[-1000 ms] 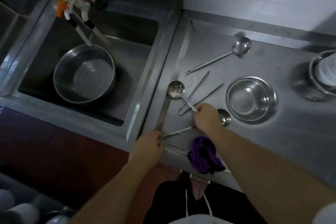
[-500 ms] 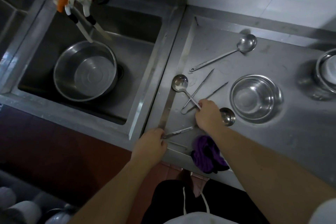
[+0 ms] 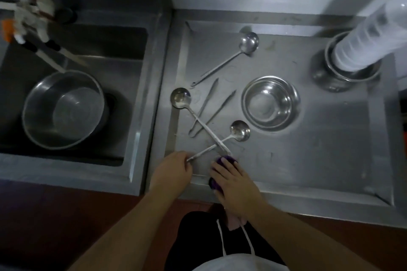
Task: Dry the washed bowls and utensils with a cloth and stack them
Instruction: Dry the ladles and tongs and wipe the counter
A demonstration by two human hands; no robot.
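A person's left hand (image 3: pixel 170 171) pinched the handle end of a spoon (image 3: pixel 239 133) on the steel drainboard (image 3: pixel 319 149), fingers curled round the tip, while the right hand (image 3: pixel 231 179) lay on a purple cloth (image 3: pixel 222 160) at the drainboard's front edge, fingers bent over it. A second spoon (image 3: pixel 181 99) crossed the first, its handle end touching the cloth. Tongs (image 3: pixel 209 110) lay behind the crossing. A steel bowl (image 3: pixel 271 102) stood upright toward the drainboard's middle, just beside the held spoon's bowl. A ladle (image 3: pixel 248 43) rested near the drainboard's back. A large bowl (image 3: pixel 63 109) sat in the sink (image 3: pixel 136 116) left of the drainboard
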